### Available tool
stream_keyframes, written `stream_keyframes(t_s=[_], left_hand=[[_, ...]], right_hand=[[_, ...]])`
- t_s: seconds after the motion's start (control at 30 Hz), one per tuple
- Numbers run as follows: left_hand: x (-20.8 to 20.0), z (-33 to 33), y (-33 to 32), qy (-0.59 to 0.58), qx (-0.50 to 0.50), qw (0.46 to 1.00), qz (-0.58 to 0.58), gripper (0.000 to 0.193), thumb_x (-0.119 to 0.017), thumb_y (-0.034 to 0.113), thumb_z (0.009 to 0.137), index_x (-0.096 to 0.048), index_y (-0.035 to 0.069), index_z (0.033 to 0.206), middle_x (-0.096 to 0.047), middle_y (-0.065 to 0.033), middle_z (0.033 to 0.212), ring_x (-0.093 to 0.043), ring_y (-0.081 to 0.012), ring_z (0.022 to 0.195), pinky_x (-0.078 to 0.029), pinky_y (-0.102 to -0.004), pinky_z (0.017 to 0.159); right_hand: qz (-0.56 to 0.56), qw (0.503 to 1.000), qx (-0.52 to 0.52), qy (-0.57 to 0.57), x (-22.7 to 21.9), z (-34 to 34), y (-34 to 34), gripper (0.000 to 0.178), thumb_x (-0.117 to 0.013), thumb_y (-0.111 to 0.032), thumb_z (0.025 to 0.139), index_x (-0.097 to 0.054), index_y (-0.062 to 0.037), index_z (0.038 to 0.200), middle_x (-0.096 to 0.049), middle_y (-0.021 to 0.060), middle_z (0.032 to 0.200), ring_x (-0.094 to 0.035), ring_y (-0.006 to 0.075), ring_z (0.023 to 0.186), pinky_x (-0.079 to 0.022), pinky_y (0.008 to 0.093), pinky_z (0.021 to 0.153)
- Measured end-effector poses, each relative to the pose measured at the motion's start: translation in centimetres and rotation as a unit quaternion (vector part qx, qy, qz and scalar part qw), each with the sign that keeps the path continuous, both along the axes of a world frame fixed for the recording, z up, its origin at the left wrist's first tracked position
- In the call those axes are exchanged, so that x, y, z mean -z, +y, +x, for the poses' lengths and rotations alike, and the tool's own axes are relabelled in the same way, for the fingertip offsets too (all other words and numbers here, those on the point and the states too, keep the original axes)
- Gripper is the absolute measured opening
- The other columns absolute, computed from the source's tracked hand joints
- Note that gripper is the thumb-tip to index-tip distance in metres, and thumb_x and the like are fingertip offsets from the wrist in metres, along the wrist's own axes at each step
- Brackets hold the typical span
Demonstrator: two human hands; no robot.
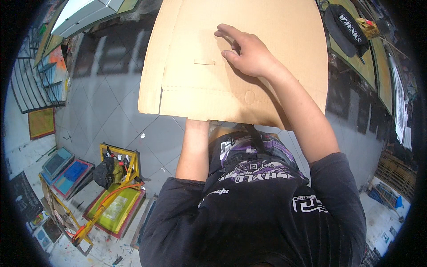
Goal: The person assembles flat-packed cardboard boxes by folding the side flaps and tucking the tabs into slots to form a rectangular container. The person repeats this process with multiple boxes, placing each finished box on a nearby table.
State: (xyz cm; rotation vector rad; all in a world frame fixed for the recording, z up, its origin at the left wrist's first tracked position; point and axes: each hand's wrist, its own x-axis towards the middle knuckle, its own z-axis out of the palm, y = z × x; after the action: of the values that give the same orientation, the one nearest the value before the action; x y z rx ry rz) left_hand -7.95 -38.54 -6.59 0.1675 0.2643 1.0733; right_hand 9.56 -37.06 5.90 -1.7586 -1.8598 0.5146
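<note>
A large flat sheet of brown cardboard (191, 40) with creases, a cut slot and a small oval cut-out fills the upper middle of the head view. Above its face is my right hand (251, 53), thumb and fingers apart and loosely bent, holding nothing. Whether its fingertips touch the cardboard I cannot tell. My left forearm (194, 149) reaches under the near edge of the sheet. The cardboard hides the left hand, so its fingers do not show.
Framed screens (115, 209) and a yellow metal frame (129, 160) with a dark bundle stand at lower left. A metal rack (33, 80) is farther left. At upper right a black cap (344, 31) lies on a bench. Grey floor tiles (102, 107) lie below.
</note>
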Motion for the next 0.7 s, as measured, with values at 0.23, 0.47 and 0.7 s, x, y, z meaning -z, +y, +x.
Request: stream_keyframes(t_s=[0.23,0.47,0.7], left_hand=[[0.1,0.0,0.2,0.002,0.0,1.0,-0.001,0.06,-0.044,0.042,0.089,-0.029,0.008,0.135,-0.038,-0.017,0.131,-0.042,-0.0295,0.121,-0.042,-0.0414,0.097],[0.3,-0.1,0.2,0.002,-0.001,1.0,-0.001,0.061,-0.045,0.041,0.088,-0.028,0.007,0.135,-0.038,-0.0174,0.131,-0.041,-0.0298,0.121,-0.042,-0.0415,0.097],[0.3,-0.2,0.1,0.004,0.002,1.0,-0.007,0.062,-0.047,0.041,0.087,-0.027,0.007,0.135,-0.037,-0.0178,0.131,-0.041,-0.0301,0.121,-0.041,-0.0417,0.097]], right_hand=[[-0.006,0.999,0.03,-0.043,0.5,-0.3,0.4,0.069,-0.066,-0.018,0.077,-0.034,-0.0096,0.137,-0.056,0.0047,0.123,-0.058,0.0235,0.082,-0.049,0.034,0.082],[-0.044,0.992,0.079,-0.089,-1.7,-2.0,2.0,0.09,-0.077,-0.035,0.064,-0.032,-0.0097,0.138,-0.05,0.0133,0.128,-0.051,0.0296,0.114,-0.042,0.039,0.099],[-0.077,0.991,0.079,-0.077,-1.4,-1.4,2.2,0.077,-0.069,-0.037,0.074,-0.034,-0.0078,0.137,-0.05,0.0139,0.129,-0.048,0.0308,0.119,-0.038,0.0396,0.103]])
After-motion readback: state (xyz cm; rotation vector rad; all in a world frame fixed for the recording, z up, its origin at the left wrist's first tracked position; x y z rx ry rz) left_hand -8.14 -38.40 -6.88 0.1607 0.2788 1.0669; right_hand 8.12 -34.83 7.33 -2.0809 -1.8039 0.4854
